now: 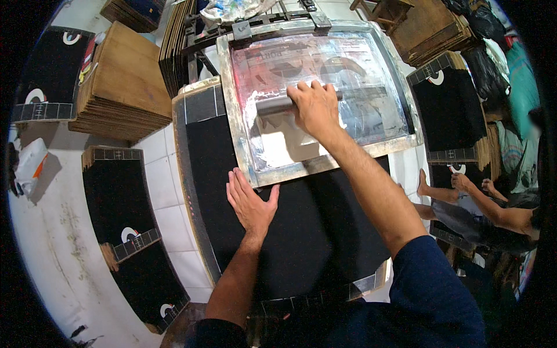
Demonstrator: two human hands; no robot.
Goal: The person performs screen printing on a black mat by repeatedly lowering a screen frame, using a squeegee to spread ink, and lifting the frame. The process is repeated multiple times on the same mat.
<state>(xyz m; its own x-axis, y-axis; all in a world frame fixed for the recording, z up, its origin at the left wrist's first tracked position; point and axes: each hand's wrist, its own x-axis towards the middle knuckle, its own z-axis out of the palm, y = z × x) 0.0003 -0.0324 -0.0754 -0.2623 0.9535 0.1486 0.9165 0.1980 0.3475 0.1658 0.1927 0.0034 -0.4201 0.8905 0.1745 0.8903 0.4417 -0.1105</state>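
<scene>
My right hand [315, 110] grips a squeegee [271, 106] with a grey handle, its fingers wrapped over the top. The squeegee rests across the mesh [371, 119] of a printing screen, which is smeared with red, white and grey ink. White ink shows on the mesh below the squeegee. Around the mesh runs a worn, pale screen frame [293, 173]. My left hand [250, 203] lies flat with fingers apart, fingertips at the frame's near left corner. Beneath it spreads black fabric [307, 232] on a board; the screen hides the fabric's far part.
Stacked boards [130, 78] stand at the far left, with printed black panels [119, 191] nearer along the left. More black panels [449, 107] lie on the right. Another person's arm [487, 203] reaches in at the right. A metal hinge clamp [241, 30] sits behind the screen.
</scene>
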